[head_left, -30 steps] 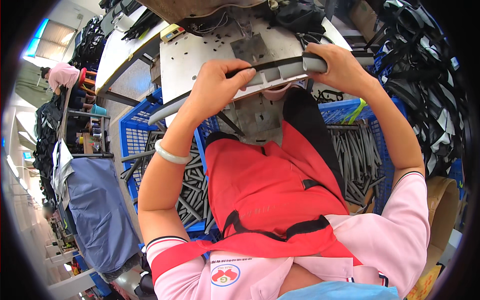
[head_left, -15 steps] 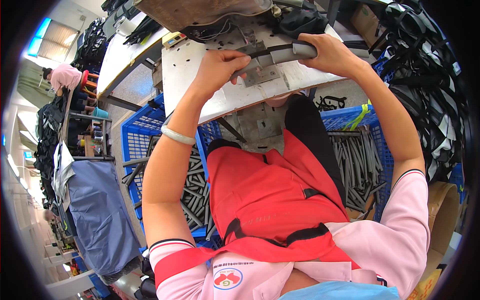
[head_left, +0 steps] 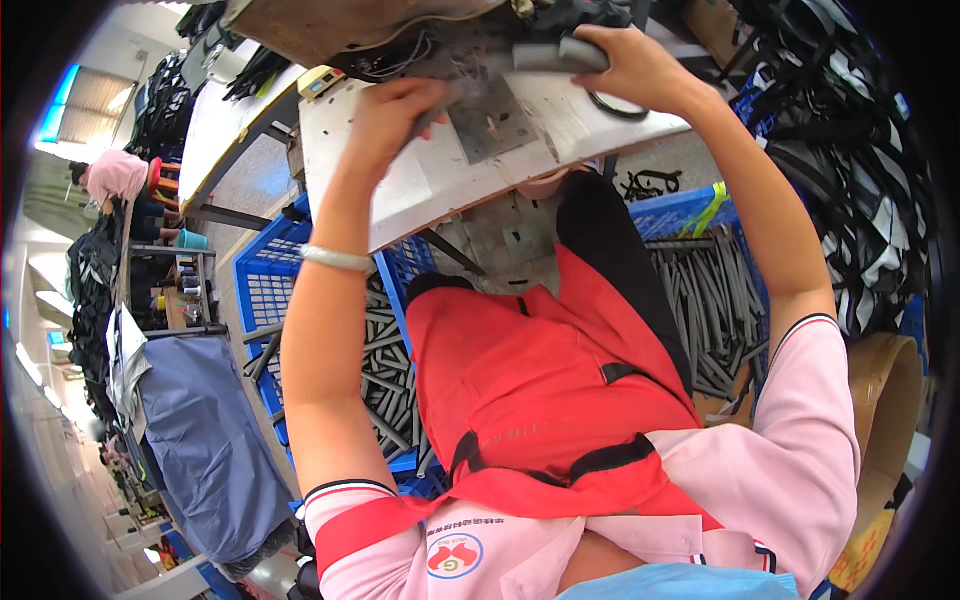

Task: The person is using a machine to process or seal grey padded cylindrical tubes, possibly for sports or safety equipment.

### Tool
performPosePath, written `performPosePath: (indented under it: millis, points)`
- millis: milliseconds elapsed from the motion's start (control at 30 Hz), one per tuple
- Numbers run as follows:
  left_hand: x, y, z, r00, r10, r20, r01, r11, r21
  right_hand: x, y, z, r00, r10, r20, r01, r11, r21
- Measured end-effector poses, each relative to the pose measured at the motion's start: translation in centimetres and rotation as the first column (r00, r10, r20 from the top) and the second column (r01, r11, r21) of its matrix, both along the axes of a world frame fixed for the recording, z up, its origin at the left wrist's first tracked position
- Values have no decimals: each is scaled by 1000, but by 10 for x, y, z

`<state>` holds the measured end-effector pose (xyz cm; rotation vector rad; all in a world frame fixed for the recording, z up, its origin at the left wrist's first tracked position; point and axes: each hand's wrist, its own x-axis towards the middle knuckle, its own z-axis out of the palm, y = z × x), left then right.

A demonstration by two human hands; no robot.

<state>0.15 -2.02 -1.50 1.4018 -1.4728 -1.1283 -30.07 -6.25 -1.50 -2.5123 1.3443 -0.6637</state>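
Worktable, white, with a dark metal plate on top. Above it the hands are apart: the right hand grips a grey tube over the far side; the left is blurred, so I can't tell what it holds. Blue crates flank the knees; black straps crowd the right; leftward, a co-worker wears pink.

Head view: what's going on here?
A person in a red apron works over a white table. The right hand grips a grey strip; the left hand is motion-blurred, so its grip is unclear. Blue baskets with many grey pieces stand on either side of the person's legs: left basket, right basket.
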Motion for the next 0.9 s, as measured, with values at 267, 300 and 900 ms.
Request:
performPosePath:
  millis: [267,300,900]
  points:
    - [61,35,-71,929,136,344,-166,984,61,-111,94,-73,401,-421,814,-282,789,546]
    - [53,41,-74,908,179,379,-158,984,-87,-112,112,-107,397,-521,755,-259,726,637]
    - [45,52,-109,834,373,407,-217,899,-381,-221,245,-384,613,-790,-35,763,579,288]
